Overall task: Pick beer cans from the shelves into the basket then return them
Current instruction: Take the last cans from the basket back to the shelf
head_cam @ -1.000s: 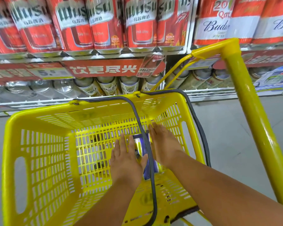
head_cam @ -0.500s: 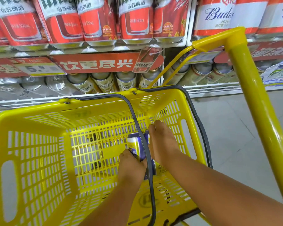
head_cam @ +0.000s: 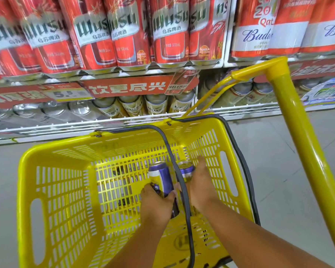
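Both my arms reach down into the yellow plastic basket [head_cam: 52,190]. My left hand [head_cam: 157,202] grips a purple and white beer can [head_cam: 160,176], tilted with its top pointing away from me. My right hand [head_cam: 201,186] wraps around a second purple can [head_cam: 185,170] right beside the first. A dark basket handle [head_cam: 182,190] runs between the two cans and hides part of each. Both cans are inside the basket, raised off its floor.
Shelves ahead hold red Wusu can packs [head_cam: 124,35], red and white Budweiser packs [head_cam: 259,31] and loose gold and silver cans [head_cam: 132,105] on the lower shelf. A yellow trolley pole [head_cam: 302,132] rises on the right. Grey floor [head_cam: 288,171] surrounds the basket.
My hands went from lying flat over the cans to closing on one can each. The cans have tipped up and risen from the basket floor.
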`<state>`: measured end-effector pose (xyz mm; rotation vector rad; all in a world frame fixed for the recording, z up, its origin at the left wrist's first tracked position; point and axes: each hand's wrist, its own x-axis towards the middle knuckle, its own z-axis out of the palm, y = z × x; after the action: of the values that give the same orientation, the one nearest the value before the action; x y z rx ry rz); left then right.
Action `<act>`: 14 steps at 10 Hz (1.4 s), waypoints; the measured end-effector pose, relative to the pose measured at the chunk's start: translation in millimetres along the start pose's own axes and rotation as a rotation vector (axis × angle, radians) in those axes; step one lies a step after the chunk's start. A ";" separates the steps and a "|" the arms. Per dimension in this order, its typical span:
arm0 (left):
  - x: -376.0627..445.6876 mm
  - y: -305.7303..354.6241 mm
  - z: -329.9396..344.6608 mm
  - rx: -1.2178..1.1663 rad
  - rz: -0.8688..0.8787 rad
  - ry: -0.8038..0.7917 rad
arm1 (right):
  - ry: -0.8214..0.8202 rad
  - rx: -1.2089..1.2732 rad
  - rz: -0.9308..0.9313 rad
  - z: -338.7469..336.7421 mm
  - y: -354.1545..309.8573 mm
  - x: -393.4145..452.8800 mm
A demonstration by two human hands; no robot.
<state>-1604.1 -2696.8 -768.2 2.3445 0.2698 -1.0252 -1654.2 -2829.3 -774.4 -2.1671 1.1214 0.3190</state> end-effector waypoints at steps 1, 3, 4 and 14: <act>-6.4 -5.1 -12.0 -0.039 0.049 0.024 | -0.085 0.210 0.135 -2.3 -0.3 -6.9; -23.3 -10.3 -40.8 -0.086 0.117 0.066 | -0.040 0.378 0.157 -40.0 -9.9 -33.6; -34.4 -4.4 -57.3 -0.113 0.159 0.091 | 0.007 0.423 0.117 -57.3 -15.1 -39.5; -305.7 159.0 -357.4 -0.169 0.477 0.315 | 0.073 0.640 -0.290 -372.4 -235.5 -214.3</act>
<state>-1533.2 -2613.0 -284.1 2.2501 -0.0854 -0.3908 -1627.1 -2843.3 -285.5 -1.7319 0.7854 -0.2279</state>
